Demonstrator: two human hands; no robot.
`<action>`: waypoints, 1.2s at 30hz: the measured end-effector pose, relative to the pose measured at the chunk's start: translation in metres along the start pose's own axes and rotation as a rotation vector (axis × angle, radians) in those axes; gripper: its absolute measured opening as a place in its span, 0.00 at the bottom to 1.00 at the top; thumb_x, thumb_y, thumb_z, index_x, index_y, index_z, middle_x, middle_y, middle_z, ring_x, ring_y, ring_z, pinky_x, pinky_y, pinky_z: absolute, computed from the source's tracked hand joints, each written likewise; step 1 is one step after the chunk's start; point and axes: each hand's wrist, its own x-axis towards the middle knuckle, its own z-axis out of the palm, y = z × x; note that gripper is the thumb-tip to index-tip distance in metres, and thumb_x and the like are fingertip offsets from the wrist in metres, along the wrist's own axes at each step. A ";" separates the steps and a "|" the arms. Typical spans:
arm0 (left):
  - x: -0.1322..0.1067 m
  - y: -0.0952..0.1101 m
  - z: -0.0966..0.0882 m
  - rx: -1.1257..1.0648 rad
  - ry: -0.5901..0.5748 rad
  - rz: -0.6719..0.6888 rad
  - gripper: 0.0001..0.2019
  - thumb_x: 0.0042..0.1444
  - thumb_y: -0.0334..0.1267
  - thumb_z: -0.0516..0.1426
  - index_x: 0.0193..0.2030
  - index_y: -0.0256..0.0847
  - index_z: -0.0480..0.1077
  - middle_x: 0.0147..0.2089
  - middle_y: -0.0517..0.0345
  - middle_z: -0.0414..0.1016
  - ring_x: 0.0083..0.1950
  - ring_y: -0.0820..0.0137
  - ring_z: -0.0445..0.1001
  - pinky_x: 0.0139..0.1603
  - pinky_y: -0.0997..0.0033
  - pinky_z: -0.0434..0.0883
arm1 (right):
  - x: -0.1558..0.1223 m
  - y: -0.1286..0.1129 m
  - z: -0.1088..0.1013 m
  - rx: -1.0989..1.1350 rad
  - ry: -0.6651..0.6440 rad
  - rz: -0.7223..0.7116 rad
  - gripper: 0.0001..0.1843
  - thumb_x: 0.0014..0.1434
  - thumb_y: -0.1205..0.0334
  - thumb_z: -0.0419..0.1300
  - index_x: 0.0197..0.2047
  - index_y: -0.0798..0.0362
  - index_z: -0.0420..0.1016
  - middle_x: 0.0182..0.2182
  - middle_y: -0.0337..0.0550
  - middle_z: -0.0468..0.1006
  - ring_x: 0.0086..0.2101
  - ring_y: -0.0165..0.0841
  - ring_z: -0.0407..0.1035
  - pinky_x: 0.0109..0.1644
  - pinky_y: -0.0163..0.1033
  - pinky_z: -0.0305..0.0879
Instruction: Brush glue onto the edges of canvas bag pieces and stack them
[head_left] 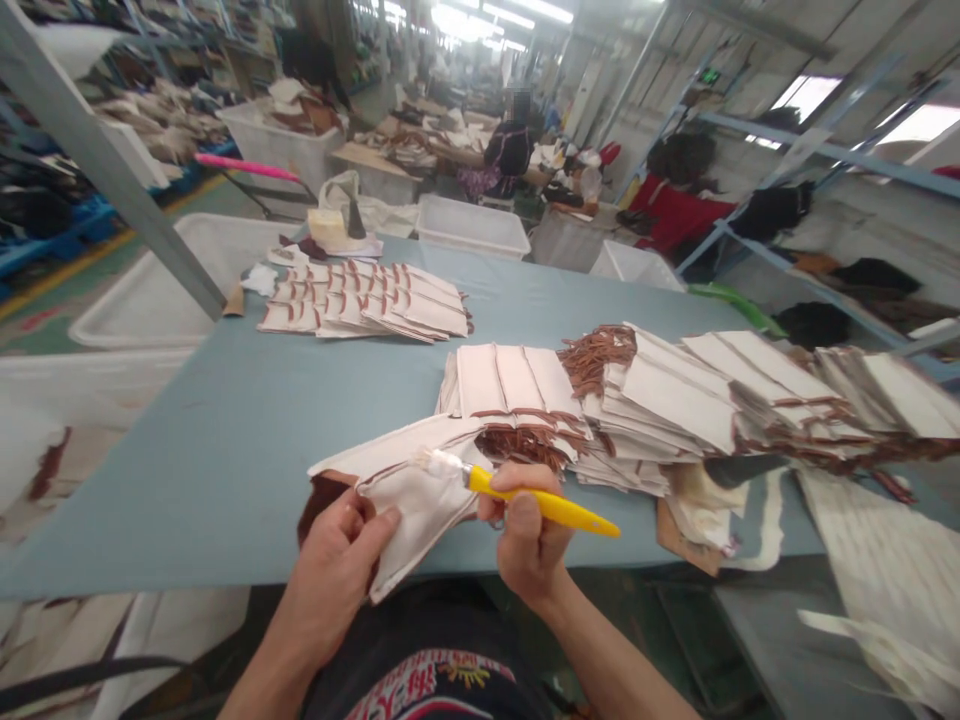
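Here, two hands, left hand [337,560] pinching one fabric piece [409,490], right hand [529,540] gripping one yellow brush [525,497]

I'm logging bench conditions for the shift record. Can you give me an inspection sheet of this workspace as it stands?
Surface: blue-grey table, its right side covered by stacks.
Job's things: cream piece with a brown edge; yellow brush, bristle end on the piece; fanned stacks of similar pieces behind; another spread at the far left.
Clutter: loose scraps at the table's near right edge; dark cone at the far corner.
Hands: left hand grips the cream piece; right hand grips the yellow brush.
Cables: nothing seen.
Surroundings: white bins beyond the table, metal racks on the right, a seated person far back.
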 end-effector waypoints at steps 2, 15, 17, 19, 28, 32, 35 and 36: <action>-0.004 0.001 -0.003 0.154 -0.003 0.067 0.18 0.51 0.57 0.65 0.36 0.44 0.73 0.31 0.60 0.80 0.34 0.62 0.78 0.38 0.66 0.74 | 0.006 -0.013 -0.001 0.121 0.014 0.046 0.15 0.79 0.54 0.50 0.44 0.48 0.74 0.20 0.30 0.69 0.18 0.28 0.63 0.23 0.32 0.61; -0.014 0.007 0.006 0.365 -0.130 0.326 0.12 0.58 0.48 0.56 0.26 0.47 0.66 0.26 0.64 0.67 0.28 0.68 0.64 0.29 0.69 0.64 | 0.081 -0.040 0.013 -0.218 -0.443 -0.483 0.18 0.78 0.58 0.51 0.36 0.51 0.74 0.25 0.37 0.80 0.23 0.28 0.74 0.28 0.33 0.67; -0.011 0.012 0.008 0.300 -0.129 0.307 0.10 0.53 0.46 0.57 0.25 0.48 0.65 0.26 0.64 0.67 0.28 0.67 0.65 0.29 0.68 0.66 | 0.081 -0.039 0.018 -0.206 -0.392 -0.432 0.20 0.79 0.56 0.50 0.36 0.51 0.75 0.28 0.39 0.82 0.25 0.27 0.75 0.30 0.32 0.69; -0.009 0.014 0.007 0.233 -0.166 0.250 0.08 0.49 0.47 0.58 0.26 0.47 0.67 0.27 0.62 0.71 0.30 0.65 0.69 0.32 0.67 0.70 | 0.080 -0.043 0.015 -0.172 -0.299 -0.341 0.21 0.79 0.56 0.49 0.35 0.51 0.75 0.30 0.39 0.81 0.27 0.27 0.76 0.32 0.31 0.71; -0.016 0.011 -0.005 0.128 -0.316 0.145 0.09 0.52 0.45 0.61 0.37 0.43 0.73 0.33 0.60 0.79 0.38 0.61 0.77 0.41 0.65 0.75 | 0.068 -0.053 0.010 -0.204 -0.361 -0.341 0.22 0.79 0.54 0.49 0.35 0.51 0.75 0.27 0.37 0.79 0.23 0.26 0.72 0.28 0.30 0.67; -0.015 0.011 -0.006 0.205 -0.272 0.199 0.09 0.52 0.45 0.60 0.33 0.43 0.73 0.32 0.60 0.78 0.36 0.61 0.75 0.39 0.66 0.74 | 0.064 -0.053 0.016 -0.238 -0.256 -0.388 0.23 0.80 0.54 0.48 0.35 0.51 0.75 0.28 0.38 0.81 0.26 0.26 0.74 0.32 0.30 0.70; -0.016 0.009 -0.007 0.233 -0.285 0.221 0.09 0.53 0.46 0.58 0.33 0.43 0.73 0.31 0.60 0.77 0.35 0.61 0.75 0.37 0.66 0.73 | 0.059 -0.057 0.012 -0.194 -0.261 -0.390 0.21 0.79 0.57 0.50 0.35 0.51 0.75 0.28 0.38 0.81 0.25 0.26 0.75 0.31 0.29 0.70; -0.018 0.008 -0.007 0.260 -0.281 0.245 0.09 0.54 0.45 0.58 0.34 0.43 0.74 0.31 0.60 0.77 0.34 0.61 0.75 0.36 0.66 0.73 | 0.057 -0.059 0.011 -0.190 -0.271 -0.392 0.20 0.78 0.58 0.51 0.35 0.51 0.75 0.27 0.37 0.81 0.25 0.26 0.74 0.30 0.29 0.69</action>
